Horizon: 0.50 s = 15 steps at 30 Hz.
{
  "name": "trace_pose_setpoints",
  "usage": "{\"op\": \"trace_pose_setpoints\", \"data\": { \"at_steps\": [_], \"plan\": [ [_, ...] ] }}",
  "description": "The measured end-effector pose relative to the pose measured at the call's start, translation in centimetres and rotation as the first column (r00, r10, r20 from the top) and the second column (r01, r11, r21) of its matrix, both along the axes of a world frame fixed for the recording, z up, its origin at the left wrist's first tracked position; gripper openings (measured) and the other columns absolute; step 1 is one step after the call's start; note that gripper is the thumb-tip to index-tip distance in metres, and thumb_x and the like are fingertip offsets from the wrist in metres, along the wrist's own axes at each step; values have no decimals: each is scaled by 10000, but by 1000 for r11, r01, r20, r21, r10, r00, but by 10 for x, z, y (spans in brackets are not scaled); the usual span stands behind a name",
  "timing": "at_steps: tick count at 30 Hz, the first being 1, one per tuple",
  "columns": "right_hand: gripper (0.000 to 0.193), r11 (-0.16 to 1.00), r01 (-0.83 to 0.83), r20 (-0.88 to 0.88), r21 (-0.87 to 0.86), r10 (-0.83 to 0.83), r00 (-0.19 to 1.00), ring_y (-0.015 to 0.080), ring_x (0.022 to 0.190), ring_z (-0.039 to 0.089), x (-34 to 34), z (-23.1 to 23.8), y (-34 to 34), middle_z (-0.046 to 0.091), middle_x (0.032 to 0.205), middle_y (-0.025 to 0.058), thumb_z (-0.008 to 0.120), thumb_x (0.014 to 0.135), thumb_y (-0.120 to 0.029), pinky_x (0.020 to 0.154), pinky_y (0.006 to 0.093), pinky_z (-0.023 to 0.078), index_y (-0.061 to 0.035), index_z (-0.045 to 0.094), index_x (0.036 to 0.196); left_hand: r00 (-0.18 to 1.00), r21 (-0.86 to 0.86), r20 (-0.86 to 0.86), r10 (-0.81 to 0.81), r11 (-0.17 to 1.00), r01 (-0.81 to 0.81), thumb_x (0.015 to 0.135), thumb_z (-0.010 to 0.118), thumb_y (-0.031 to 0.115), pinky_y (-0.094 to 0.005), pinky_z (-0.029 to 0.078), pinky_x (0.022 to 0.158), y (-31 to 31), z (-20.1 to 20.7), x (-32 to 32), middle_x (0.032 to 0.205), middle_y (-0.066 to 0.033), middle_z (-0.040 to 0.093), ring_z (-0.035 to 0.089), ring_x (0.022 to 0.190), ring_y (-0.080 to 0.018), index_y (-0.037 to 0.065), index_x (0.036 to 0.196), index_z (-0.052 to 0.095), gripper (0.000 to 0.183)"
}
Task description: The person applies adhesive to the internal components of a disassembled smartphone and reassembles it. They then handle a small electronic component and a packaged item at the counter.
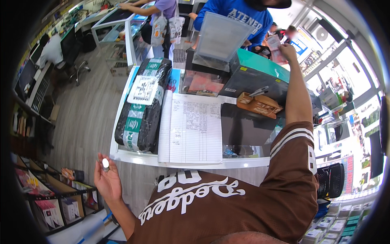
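Observation:
My right hand (pixel 288 53) is stretched far across the glass counter, pinching reddish paper slips (pixel 276 49) that look like banknotes. A person in a blue sweatshirt (pixel 262 28) stands on the far side, close to the slips; whether that person touches them I cannot tell. Low on the left, off the counter's near edge, my left hand (pixel 109 181) is palm up. Between its fingers sits a small cylinder with a bright white top (pixel 105 163). An open ruled notebook (pixel 197 130) with handwritten columns lies on the counter in front of me.
A black-wrapped parcel (pixel 142 107) with green tape covers the counter's left side. Behind the notebook are a clear box with a raised lid (pixel 221 36), a teal-topped box (pixel 264 67) and a brown pen holder (pixel 260 105). Shelves (pixel 61 195) stand at lower left.

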State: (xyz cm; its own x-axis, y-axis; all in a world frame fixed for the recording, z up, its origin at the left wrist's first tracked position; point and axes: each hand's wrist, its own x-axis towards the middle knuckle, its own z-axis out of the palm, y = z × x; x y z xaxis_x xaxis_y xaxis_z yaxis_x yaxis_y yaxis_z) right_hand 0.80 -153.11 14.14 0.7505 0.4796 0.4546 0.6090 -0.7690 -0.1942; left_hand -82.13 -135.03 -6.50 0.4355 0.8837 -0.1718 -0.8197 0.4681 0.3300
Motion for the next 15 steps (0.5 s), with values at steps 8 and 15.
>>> {"op": "trace_pose_setpoints", "data": {
  "at_steps": [8, 15],
  "plan": [
    [369, 974, 48, -95, 221, -28, 995, 283, 748, 736, -31, -1, 28, 749, 872, 152, 650, 854, -380, 701, 374, 580, -63, 761, 1009, 994, 10, -103, 37, 999, -36, 1066, 489, 205, -256, 397, 654, -6, 2, 1, 846, -17, 469, 426, 718, -110, 38, 1197, 608, 244],
    [415, 972, -34, -186, 233, 79, 979, 209, 618, 710, -28, 7, 16, 740, 722, 95, 504, 945, -358, 631, 339, 564, -27, 750, 903, 996, 12, -88, 34, 999, -33, 1066, 491, 223, -256, 389, 647, -14, 0, 5, 849, -16, 478, 421, 714, -112, 47, 1189, 613, 246]
  ]
}}
